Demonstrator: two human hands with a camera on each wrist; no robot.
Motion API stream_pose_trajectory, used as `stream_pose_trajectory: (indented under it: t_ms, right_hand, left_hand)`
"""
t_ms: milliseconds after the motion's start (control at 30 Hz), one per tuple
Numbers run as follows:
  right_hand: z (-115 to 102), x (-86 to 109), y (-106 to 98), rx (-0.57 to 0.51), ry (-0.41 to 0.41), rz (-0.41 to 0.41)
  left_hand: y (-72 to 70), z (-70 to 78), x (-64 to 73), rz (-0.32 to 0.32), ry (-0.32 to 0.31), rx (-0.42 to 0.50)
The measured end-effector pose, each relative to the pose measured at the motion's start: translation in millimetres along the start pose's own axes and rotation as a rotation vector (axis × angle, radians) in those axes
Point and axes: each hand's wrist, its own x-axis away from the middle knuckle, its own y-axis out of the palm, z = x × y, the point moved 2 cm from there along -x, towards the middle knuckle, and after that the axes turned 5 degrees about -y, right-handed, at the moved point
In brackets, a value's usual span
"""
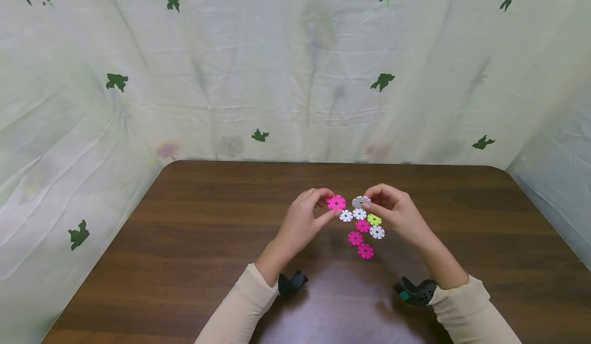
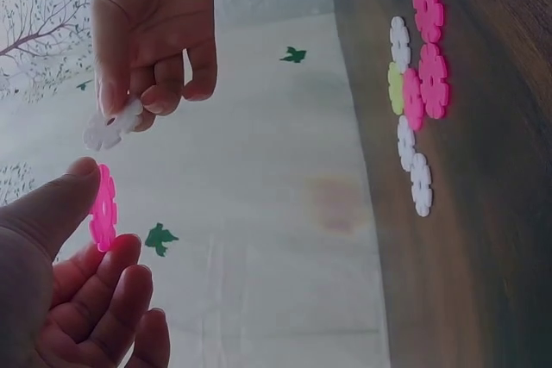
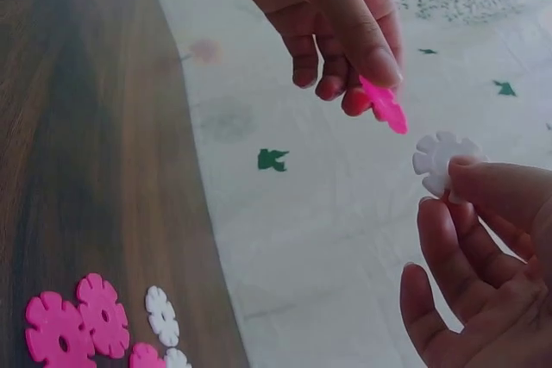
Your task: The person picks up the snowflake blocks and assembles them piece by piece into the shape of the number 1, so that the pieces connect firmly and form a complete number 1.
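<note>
My left hand (image 1: 297,223) pinches a pink notched disc (image 1: 340,199), a flower-shaped interlocking piece, between thumb and fingers. A white notched disc (image 1: 357,205) is held by its edge in my right hand (image 1: 404,218). Both discs are raised above the table and face each other with a small gap, seen in the left wrist view as pink disc (image 2: 97,213) and white disc (image 2: 102,134). On the table below lie several more discs: pink ones (image 1: 352,241), white ones (image 1: 374,235) and a yellow-green one (image 1: 372,222).
The brown wooden table (image 1: 208,221) has rounded far corners. Behind it hangs a pale curtain (image 1: 277,77) with green bird and leaf prints. A dark wrist device (image 1: 291,283) sits at the left cuff, another wrist device (image 1: 417,292) at the right.
</note>
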Motion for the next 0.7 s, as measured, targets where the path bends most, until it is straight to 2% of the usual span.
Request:
stream_pose_trajectory:
  t_ms: [233, 367, 533, 700]
  right_hand:
    - [-11, -1.6, 10, 0.014, 0.004, -0.001]
    - [-23, 0.3, 15, 0.032, -0.005, 0.008]
    - [-26, 2.0, 19, 0.066, -0.03, 0.005]
    - [-26, 3.3, 20, 0.112, -0.078, 0.007]
  left_hand:
    - [-4.5, 2.6, 2.9, 0.01, 0.04, 0.009]
    - [-3.5, 4.6, 4.5, -0.004, 0.063, 0.004]
    - [-0.5, 4.6, 6.1, -0.013, 0.076, 0.004]
    - [2.0, 3.6, 7.3, -0.016, 0.071, 0.072]
